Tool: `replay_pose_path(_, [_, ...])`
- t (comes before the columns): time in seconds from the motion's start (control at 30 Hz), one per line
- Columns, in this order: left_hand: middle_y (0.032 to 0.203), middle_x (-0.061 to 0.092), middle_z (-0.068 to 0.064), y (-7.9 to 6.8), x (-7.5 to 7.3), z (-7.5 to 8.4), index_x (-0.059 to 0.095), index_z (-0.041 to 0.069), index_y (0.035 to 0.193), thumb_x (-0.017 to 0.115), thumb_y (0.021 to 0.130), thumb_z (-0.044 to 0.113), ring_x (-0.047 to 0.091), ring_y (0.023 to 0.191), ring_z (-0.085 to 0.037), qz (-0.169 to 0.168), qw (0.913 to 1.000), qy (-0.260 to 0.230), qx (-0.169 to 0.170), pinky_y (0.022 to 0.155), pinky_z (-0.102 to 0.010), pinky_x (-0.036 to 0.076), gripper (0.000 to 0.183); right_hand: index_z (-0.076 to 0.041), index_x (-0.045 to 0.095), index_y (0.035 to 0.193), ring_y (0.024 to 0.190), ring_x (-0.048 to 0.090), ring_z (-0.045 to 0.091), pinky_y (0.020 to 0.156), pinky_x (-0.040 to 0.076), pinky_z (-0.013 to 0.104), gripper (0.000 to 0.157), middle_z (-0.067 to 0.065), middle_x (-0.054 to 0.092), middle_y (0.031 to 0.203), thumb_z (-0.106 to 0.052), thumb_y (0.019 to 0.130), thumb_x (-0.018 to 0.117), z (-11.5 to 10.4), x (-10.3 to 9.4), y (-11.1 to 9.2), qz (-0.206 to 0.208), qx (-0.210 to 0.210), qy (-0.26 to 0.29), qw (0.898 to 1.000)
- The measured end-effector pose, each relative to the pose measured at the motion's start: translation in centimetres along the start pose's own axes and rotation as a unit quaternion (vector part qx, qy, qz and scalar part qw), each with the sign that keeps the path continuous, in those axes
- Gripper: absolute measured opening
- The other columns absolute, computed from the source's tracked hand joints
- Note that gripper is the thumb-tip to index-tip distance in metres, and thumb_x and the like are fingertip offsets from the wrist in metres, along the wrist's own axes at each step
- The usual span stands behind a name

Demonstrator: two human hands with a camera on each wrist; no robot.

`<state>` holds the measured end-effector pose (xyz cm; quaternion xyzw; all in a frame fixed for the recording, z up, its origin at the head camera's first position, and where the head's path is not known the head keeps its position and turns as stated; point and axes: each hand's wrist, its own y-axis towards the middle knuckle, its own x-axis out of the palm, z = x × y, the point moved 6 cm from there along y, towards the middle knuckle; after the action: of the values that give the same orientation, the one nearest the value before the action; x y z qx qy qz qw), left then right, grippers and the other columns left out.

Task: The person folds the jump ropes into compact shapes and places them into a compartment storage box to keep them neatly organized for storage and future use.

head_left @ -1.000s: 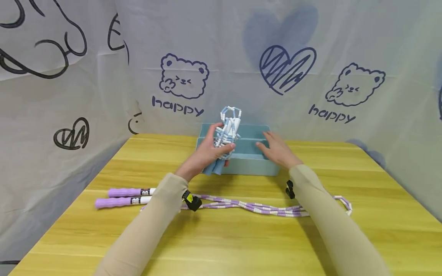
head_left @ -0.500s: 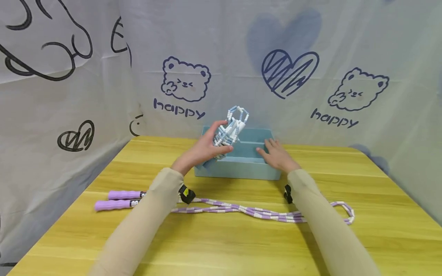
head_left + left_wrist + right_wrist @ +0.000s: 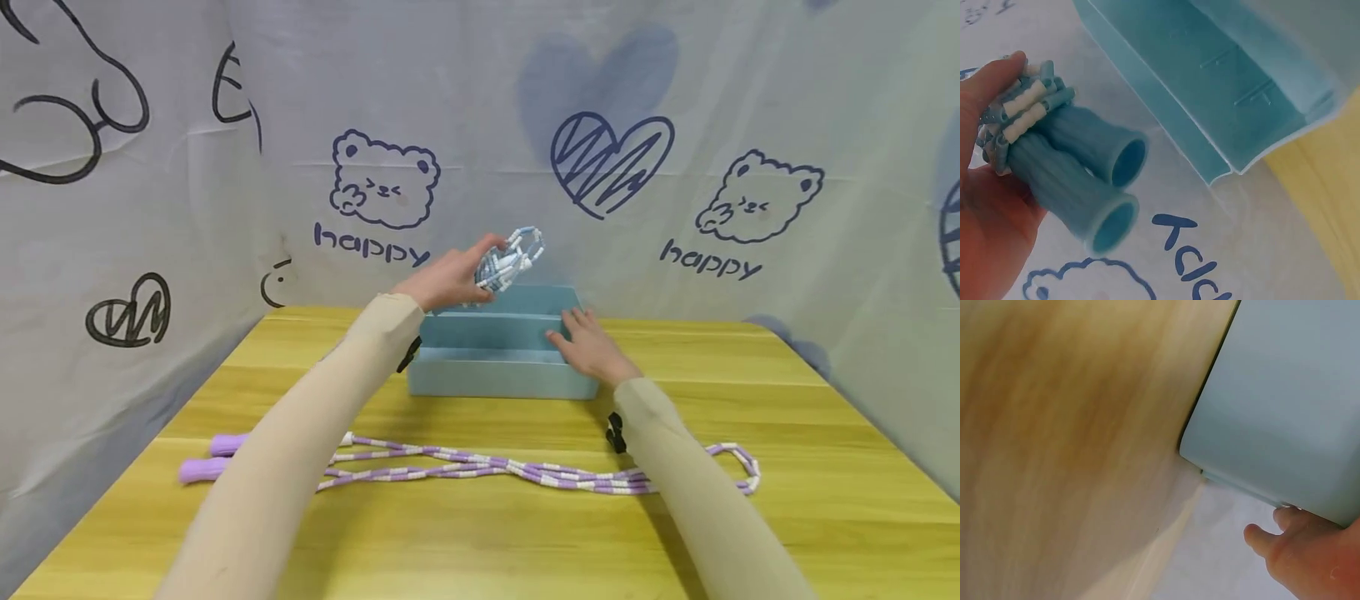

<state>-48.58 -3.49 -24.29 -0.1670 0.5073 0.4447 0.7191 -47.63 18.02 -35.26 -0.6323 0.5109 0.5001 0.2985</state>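
Observation:
My left hand (image 3: 453, 279) grips a bundled blue-and-white beaded jump rope (image 3: 506, 265) above the left part of a light blue box (image 3: 502, 380). A loop of beads sticks out past the fingers on the right. In the left wrist view, the rope's two blue handles (image 3: 1063, 187) point out of the hand, their hollow ends showing, beside the box wall (image 3: 1154, 103). My right hand (image 3: 596, 348) rests at the box's right end, fingers fairly straight along the rim and thumb over the inside. The right wrist view shows its fingers (image 3: 1266, 540) beside the box's outer wall (image 3: 1272, 400).
A purple-and-white beaded jump rope (image 3: 551, 476) lies stretched across the wooden table (image 3: 480, 550) in front of the box, under both forearms. Its purple handles (image 3: 201, 471) are at the left, partly behind the left sleeve. A printed cloth (image 3: 487, 100) hangs behind the table.
My left hand has turned over and risen slightly, tilting the bundled rope to the right. The right hand has settled at the box's right rim. The head view has shifted a little.

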Motion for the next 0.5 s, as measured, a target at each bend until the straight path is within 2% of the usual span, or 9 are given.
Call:
replay_pose_path(0.17, [0.111,0.061,-0.008,2.6,0.9,-0.4,0.041,0.031,0.126,0.073,0.086,0.006,0.059,0.08,-0.025,-0.022,0.9973,0.071,0.0,0.064,-0.034,0.051,0.057,0.008,0.019,0.152,0.146,0.0,0.044,0.116,0.007,0.053,0.07,0.028,0.013,0.158,-0.043,0.106,0.034,0.1,0.0,-0.1,0.01,0.001,0.006,1.0])
replay_pose_path(0.3, [0.108,0.059,-0.005,4.5,1.7,-1.0,0.043,0.028,0.119,0.071,0.083,0.002,0.055,0.083,-0.025,-0.026,0.9924,0.118,-0.025,0.067,-0.035,0.047,0.052,0.007,0.019,0.152,0.146,0.001,0.044,0.116,0.007,0.052,0.07,0.027,0.014,0.158,-0.043,0.106,0.034,0.2,0.1,0.0,0.011,0.0,0.009,1.0])
replay_pose_path(0.4, [0.11,0.06,-0.004,5.7,2.3,-1.7,0.043,0.027,0.117,0.07,0.084,0.0,0.055,0.091,-0.024,-0.033,0.9891,0.136,-0.045,0.086,-0.046,0.045,0.05,0.007,0.019,0.152,0.146,0.001,0.043,0.116,0.007,0.052,0.07,0.027,0.014,0.158,-0.044,0.106,0.034,0.1,0.0,-0.1,0.01,0.001,0.01,1.0])
replay_pose_path(0.5, [0.114,0.06,-0.003,6.8,3.1,-2.2,0.042,0.027,0.116,0.068,0.085,-0.001,0.054,0.099,-0.022,-0.049,0.9861,0.146,-0.061,0.102,-0.059,0.032,0.049,0.007,0.021,0.152,0.146,0.003,0.043,0.116,0.008,0.052,0.07,0.027,0.015,0.158,-0.044,0.106,0.034,0.1,0.0,-0.1,0.012,0.004,0.007,1.0])
